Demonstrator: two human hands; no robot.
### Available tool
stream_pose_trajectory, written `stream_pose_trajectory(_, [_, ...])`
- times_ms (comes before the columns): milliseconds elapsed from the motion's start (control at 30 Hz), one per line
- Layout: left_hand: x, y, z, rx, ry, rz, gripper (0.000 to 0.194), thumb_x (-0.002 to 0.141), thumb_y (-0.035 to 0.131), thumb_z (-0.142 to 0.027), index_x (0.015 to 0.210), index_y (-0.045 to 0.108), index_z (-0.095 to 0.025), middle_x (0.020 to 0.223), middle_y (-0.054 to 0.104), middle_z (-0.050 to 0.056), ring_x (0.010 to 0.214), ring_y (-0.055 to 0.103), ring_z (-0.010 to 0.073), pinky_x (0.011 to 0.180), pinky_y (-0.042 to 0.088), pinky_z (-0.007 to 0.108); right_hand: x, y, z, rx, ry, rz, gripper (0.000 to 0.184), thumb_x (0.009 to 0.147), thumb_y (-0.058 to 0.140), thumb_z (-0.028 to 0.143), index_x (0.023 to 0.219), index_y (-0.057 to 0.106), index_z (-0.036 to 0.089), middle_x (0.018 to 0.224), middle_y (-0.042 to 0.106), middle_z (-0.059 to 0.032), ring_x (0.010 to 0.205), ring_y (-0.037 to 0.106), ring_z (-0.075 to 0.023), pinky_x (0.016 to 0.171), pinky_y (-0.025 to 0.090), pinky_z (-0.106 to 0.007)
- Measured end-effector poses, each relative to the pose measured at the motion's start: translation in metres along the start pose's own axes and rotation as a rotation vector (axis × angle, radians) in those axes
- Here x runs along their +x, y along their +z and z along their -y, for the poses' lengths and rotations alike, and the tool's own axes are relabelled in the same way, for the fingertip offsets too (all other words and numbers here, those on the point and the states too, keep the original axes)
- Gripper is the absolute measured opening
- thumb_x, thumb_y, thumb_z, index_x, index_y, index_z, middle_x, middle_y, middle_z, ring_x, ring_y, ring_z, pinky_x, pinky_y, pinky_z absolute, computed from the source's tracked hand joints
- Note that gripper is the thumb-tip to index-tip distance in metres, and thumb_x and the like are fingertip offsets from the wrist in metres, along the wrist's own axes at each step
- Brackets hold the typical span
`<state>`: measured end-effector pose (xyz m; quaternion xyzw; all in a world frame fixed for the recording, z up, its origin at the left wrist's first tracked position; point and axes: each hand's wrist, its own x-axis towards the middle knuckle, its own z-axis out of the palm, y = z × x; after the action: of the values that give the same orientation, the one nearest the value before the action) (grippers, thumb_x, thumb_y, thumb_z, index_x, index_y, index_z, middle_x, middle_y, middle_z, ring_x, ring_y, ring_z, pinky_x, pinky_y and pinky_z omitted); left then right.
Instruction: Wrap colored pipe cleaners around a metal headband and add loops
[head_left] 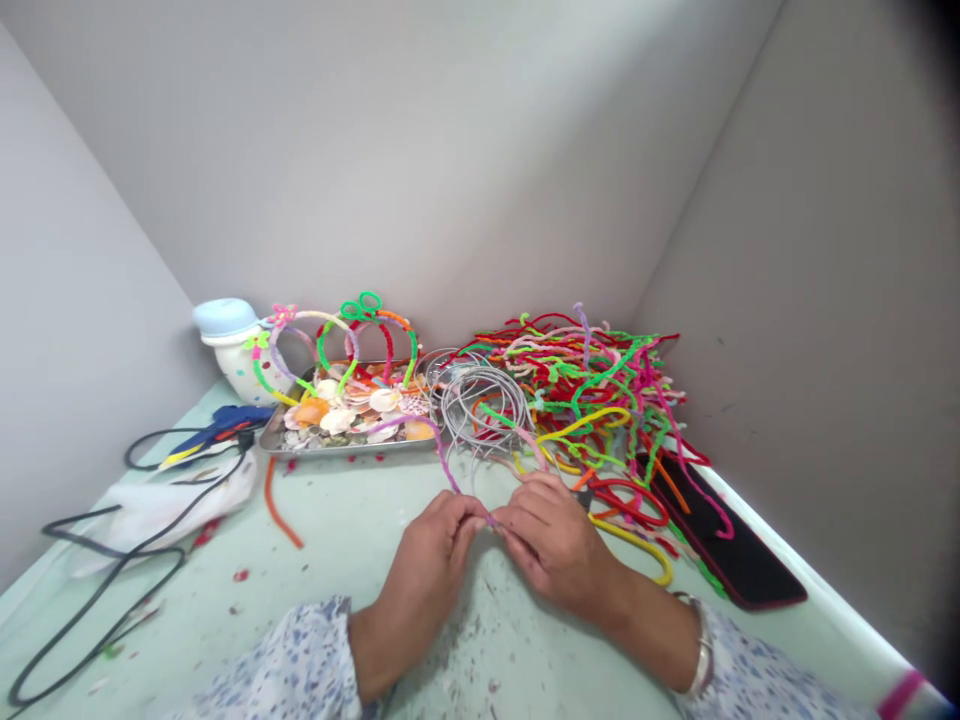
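A purple pipe cleaner (pixel 448 468) is pinched between my two hands above the table. From there its free length rises and bends left toward the tray. My left hand (pixel 433 552) grips it with thumb and forefinger. My right hand (pixel 561 548), fingertips nearly meeting the left ones, pinches it too at the purple bit between them. The exact end is hidden by my fingers. Just behind my right hand are a pink pipe cleaner (pixel 537 449) and a red loop, perhaps a scissor handle (pixel 637 487). A coil of grey wire (pixel 454 405) lies beyond both hands.
A metal tray (pixel 352 452) of seashells (pixel 339 420) carries pipe-cleaner headbands (pixel 415 345). Behind right lies a heap of coloured pipe cleaners (pixel 600 370), beside a black mat (pixel 739 555). At left are a white jar (pixel 244 365), a plastic bag (pixel 176 510) and a black cable (pixel 71 645).
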<state>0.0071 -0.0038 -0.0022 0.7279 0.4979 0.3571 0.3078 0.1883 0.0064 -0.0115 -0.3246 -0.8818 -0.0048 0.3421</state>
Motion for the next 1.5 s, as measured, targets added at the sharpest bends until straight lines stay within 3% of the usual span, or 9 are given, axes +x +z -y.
stream_pose_trajectory(200, [-0.001, 0.002, -0.001, -0.086, -0.045, 0.015, 0.018, 0.089, 0.043, -0.025, 0.084, 0.059, -0.019, 0.076, 0.062, 0.0, 0.07, 0.054, 0.0151, 0.065, 0.04, 0.024, 0.0, 0.0, -0.001, 0.0, 0.022, -0.009, 0.015, 0.087, 0.048, 0.014, 0.093, 0.062, 0.017, 0.077, 0.06, -0.0056, 0.078, 0.052, -0.0197, 0.087, 0.041, -0.042])
stream_pose_trajectory(467, [-0.001, 0.001, -0.001, -0.117, -0.136, 0.091, 0.021, 0.091, 0.039, -0.027, 0.078, 0.055, -0.019, 0.061, 0.053, -0.004, 0.059, 0.048, 0.0128, 0.058, 0.035, 0.023, -0.001, 0.002, 0.0, 0.022, 0.055, 0.022, 0.015, 0.087, 0.05, 0.016, 0.093, 0.064, 0.017, 0.077, 0.06, -0.0056, 0.077, 0.053, -0.0197, 0.088, 0.039, -0.043])
stream_pose_trajectory(667, [-0.005, 0.004, -0.001, -0.29, -0.119, -0.04, 0.022, 0.09, 0.046, -0.03, 0.111, 0.048, -0.022, 0.079, 0.058, -0.002, 0.061, 0.051, 0.0113, 0.057, 0.039, 0.021, 0.004, 0.001, -0.003, 0.108, 0.145, -0.091, 0.014, 0.088, 0.05, 0.015, 0.092, 0.063, 0.018, 0.076, 0.062, -0.0048, 0.077, 0.053, -0.0199, 0.081, 0.042, -0.04])
stream_pose_trajectory(800, [-0.002, 0.002, 0.001, -0.345, -0.165, -0.116, 0.021, 0.088, 0.05, -0.034, 0.105, 0.049, -0.02, 0.078, 0.057, -0.001, 0.061, 0.051, 0.011, 0.055, 0.04, 0.02, 0.005, 0.002, -0.004, 0.144, 0.195, -0.168, 0.014, 0.088, 0.051, 0.017, 0.092, 0.063, 0.02, 0.076, 0.062, -0.0047, 0.077, 0.056, -0.0205, 0.079, 0.044, -0.04])
stream_pose_trajectory(1033, [0.002, 0.002, 0.005, -0.437, -0.176, -0.071, 0.03, 0.085, 0.055, -0.035, 0.111, 0.057, -0.019, 0.076, 0.057, -0.001, 0.06, 0.049, 0.0098, 0.054, 0.04, 0.02, 0.005, 0.0, -0.003, 0.192, 0.215, -0.209, 0.016, 0.087, 0.053, 0.016, 0.099, 0.061, 0.022, 0.08, 0.065, -0.0041, 0.08, 0.057, -0.021, 0.08, 0.044, -0.04])
stream_pose_trajectory(1333, [0.008, -0.002, 0.0, -0.783, -0.25, 0.067, 0.054, 0.08, 0.062, -0.03, 0.13, 0.044, -0.02, 0.078, 0.052, -0.002, 0.049, 0.04, 0.0049, 0.044, 0.034, 0.018, 0.004, 0.0, -0.002, 0.314, 0.239, -0.183, 0.013, 0.088, 0.052, 0.017, 0.098, 0.06, 0.021, 0.083, 0.064, -0.0034, 0.082, 0.058, -0.0196, 0.081, 0.044, -0.038])
stream_pose_trajectory(1500, [0.012, -0.006, 0.003, -0.975, -0.281, 0.143, 0.056, 0.08, 0.062, -0.023, 0.132, 0.041, -0.027, 0.097, 0.057, 0.001, 0.057, 0.05, 0.005, 0.052, 0.037, 0.019, 0.004, -0.002, 0.001, 0.346, 0.217, -0.088, 0.013, 0.09, 0.05, 0.019, 0.098, 0.06, 0.021, 0.082, 0.062, -0.0041, 0.082, 0.056, -0.0198, 0.08, 0.043, -0.037])
